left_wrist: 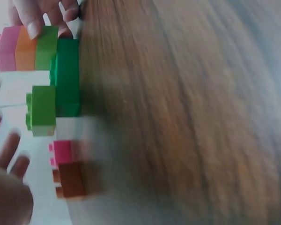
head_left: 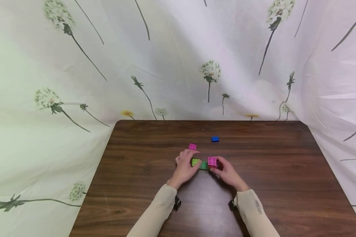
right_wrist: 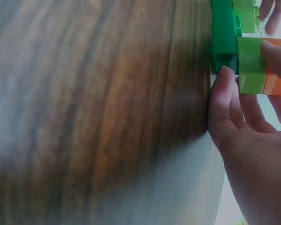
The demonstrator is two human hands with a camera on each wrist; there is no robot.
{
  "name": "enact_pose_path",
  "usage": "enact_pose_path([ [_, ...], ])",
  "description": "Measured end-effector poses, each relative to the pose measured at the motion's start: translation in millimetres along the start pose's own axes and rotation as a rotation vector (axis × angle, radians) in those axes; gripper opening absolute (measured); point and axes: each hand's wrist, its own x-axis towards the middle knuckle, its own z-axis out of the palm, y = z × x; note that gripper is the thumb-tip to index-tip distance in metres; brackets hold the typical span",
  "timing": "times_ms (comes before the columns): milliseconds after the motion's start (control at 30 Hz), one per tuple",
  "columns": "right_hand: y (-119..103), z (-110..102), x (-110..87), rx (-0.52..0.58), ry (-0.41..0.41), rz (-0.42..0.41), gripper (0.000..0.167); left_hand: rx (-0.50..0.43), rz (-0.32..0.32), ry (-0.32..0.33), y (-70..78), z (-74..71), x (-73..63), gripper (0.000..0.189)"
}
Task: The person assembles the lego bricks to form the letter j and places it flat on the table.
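A dark green brick lies on the table, with a light green brick on its left end. On its right end stands a stack of pink, orange and light green bricks. My right hand holds this stack between its fingers, and one fingertip touches the dark green brick's end in the right wrist view. Whether the stack is fully pressed down, I cannot tell. My left hand hovers around the left light green brick, its fingers loosely spread and apart from it in the left wrist view.
Beyond my left hand lies a pink brick. An orange-brown brick sits beside it in the left wrist view. Farther back is a blue brick. The brown wooden table ends at a flowered cloth.
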Motion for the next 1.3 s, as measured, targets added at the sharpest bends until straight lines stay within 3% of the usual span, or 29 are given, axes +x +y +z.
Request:
enact_pose_path([
  [100,0,-1,1.8,-0.011,-0.005,0.029,0.038,-0.014,-0.074,0.170,-8.6,-0.5,0.7,0.032],
  [200,1,0,2.7,-0.010,-0.006,0.049,0.038,-0.044,-0.166,0.246,-17.3,-4.0,0.6,0.035],
  [267,2,0,2.4,-0.013,-0.005,0.052,0.039,-0.062,-0.221,0.230,-23.3,-6.7,0.0,0.039],
  [367,2,0,1.2,0.000,-0.006,0.060,0.040,-0.057,-0.275,0.136,-32.6,-10.0,-1.5,0.044],
  [500,3,0,-0.1,0.075,-0.016,0.089,0.042,-0.016,-0.286,-0.006,-42.3,-13.9,-2.9,0.050],
  [600,5,0,-0.1,0.127,-0.029,0.112,0.043,-0.002,-0.273,-0.052,-46.3,-15.7,-1.7,0.054],
  [900,6,2,1.1,0.139,-0.023,0.152,0.043,0.018,-0.237,-0.037,-47.3,-15.7,-0.2,0.040],
  [1300,8,3,1.8,0.172,-0.024,0.159,0.045,0.030,-0.253,-0.036,-48.5,-12.9,3.8,0.038],
])
